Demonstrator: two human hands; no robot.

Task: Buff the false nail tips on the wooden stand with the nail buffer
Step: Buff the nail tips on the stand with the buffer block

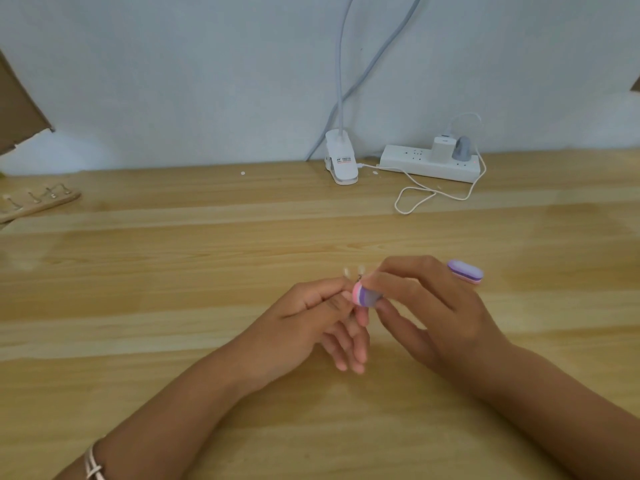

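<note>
Handling: nail tips (361, 269), light and likely brittle, are pinched at their base in my left grip (308, 317) above the desk (173, 271); right grip (429, 306) pinches the soft-looking nail buffer (367, 295) by its sides.

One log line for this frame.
left hand pinches nail tips | right hand holds buffer by them | stand far left, apart | spare buffer on table

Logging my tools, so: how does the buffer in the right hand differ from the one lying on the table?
The held buffer is pinched in the right hand; the lying buffer rests flat on the table, untouched. The held buffer shows its end, with pink, purple and grey layers; the lying buffer shows its lilac top. Both are rounded and pink-purple.
</note>
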